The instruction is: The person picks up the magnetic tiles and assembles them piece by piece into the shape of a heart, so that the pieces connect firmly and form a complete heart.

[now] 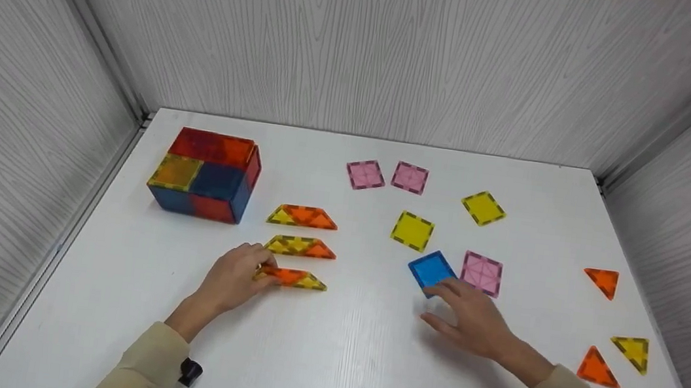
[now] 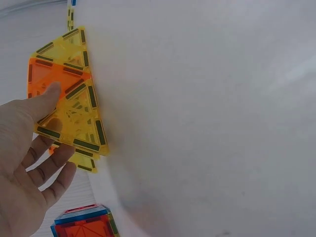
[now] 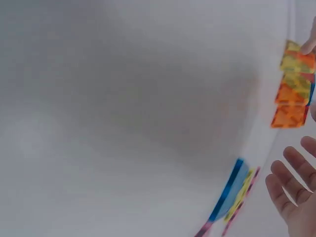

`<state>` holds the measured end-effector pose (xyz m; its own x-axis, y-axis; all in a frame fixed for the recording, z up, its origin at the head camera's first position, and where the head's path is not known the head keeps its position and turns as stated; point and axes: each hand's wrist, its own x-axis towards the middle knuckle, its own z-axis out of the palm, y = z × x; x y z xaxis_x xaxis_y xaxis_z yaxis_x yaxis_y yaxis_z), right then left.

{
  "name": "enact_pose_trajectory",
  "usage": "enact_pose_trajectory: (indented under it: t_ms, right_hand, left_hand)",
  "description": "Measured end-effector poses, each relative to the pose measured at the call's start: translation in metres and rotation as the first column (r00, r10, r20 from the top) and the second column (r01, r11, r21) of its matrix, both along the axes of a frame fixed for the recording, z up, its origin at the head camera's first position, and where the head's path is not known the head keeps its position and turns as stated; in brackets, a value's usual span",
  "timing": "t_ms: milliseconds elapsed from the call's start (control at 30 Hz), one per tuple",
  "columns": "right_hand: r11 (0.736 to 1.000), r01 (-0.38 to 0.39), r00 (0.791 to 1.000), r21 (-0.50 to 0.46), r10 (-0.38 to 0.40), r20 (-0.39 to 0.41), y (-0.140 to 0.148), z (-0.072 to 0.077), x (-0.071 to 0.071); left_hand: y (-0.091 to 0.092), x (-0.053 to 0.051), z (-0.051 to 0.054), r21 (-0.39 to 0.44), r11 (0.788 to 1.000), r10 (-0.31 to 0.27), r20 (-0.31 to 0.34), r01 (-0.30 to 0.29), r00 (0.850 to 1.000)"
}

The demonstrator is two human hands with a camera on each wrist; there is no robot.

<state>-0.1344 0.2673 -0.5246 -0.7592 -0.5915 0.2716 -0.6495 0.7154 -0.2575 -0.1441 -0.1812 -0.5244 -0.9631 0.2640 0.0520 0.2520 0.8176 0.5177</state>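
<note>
My left hand pinches the left end of the nearest standing strip of triangular magnetic tiles. Thumb and fingers lie on opposite faces of this yellow and orange trapezoid in the left wrist view. Behind it stand two similar strips, the middle strip and the far strip. My right hand hovers with spread fingers by a blue square tile, its fingertips overlapping the tile's near edge in the head view. Nothing is held in it. A pink square tile lies beside the blue tile.
A multicoloured tile box stands at the back left. Pink tiles and yellow square tiles lie behind the blue one. Orange triangles and a yellow triangle lie near the table's right edge. Tall panels surround three sides.
</note>
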Motion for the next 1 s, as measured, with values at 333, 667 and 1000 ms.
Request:
enact_pose_trajectory:
  t_ms: [333,667,1000]
  right_hand:
    - [0.977,0.087,0.985,0.195,-0.055,-0.164,0.154,-0.022,0.022]
    - [0.958,0.167,0.977,0.233,-0.129,-0.171,0.248,-0.035,0.056]
    - [0.973,0.174,0.960,0.149,-0.134,-0.245,0.266,-0.043,0.066]
  left_hand:
    - [-0.001,0.002,-0.002,0.009,1.000,-0.010,-0.057,0.011,0.998]
    - [-0.003,0.004,-0.003,0.008,1.000,0.008,-0.074,-0.008,0.997]
    - [-0.004,0.004,-0.004,0.006,1.000,0.012,-0.072,-0.012,0.997]
